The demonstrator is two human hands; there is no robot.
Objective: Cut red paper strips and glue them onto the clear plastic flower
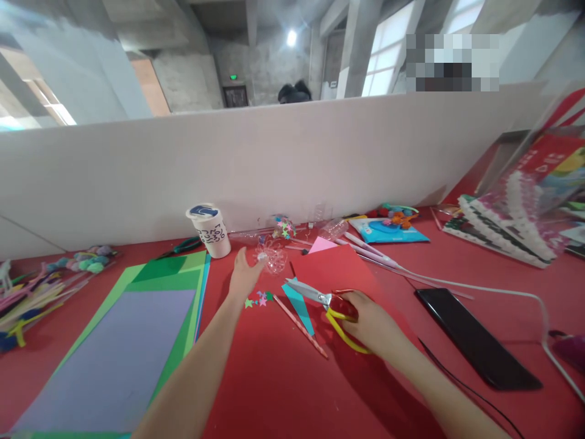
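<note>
My right hand [372, 323] grips the yellow handles of a pair of scissors [320, 300], whose blades point left over a red paper sheet [338, 268]. A teal paper triangle [299, 308] and a thin pink stick [301, 326] lie just left of the blades. My left hand [244, 274] reaches forward with fingers stretched out, close to a clear crinkled plastic piece [272, 255]. Small paper stars [258, 299] lie beside that wrist.
A white cup [211, 230] stands near the white partition [274, 158]. Green and purple paper sheets [137, 341] lie at left, pipe cleaners and pom-poms [41, 286] further left. A black phone [475, 338] with a cable lies at right, craft packets [503, 231] beyond.
</note>
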